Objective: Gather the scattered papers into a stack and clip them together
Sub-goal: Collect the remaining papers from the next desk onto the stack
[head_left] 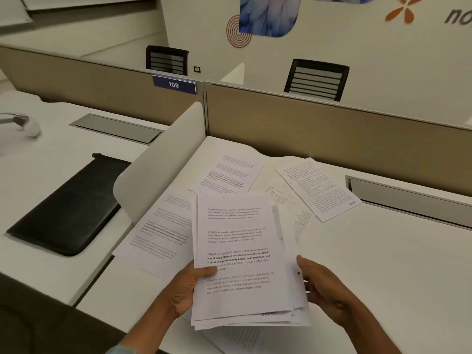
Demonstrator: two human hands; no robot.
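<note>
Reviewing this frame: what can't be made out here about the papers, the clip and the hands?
Head view only:
- Clip: none visible; it may lie under the stack or out of frame.
- Sheet count in the stack: edges too fine and blurred.
- Right hand fingers: behind the stack, so the grip is unclear.
- Far sheets: print too small to read.
- Sheet below the stack: cut off by the bottom edge.

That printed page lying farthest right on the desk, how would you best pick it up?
Probably by the near right corner of the far-right sheet, coming in from the right with the right hand. That corner lies on bare desk, whereas its left edge overlaps other papers, so a finger could slide under it there.
</note>
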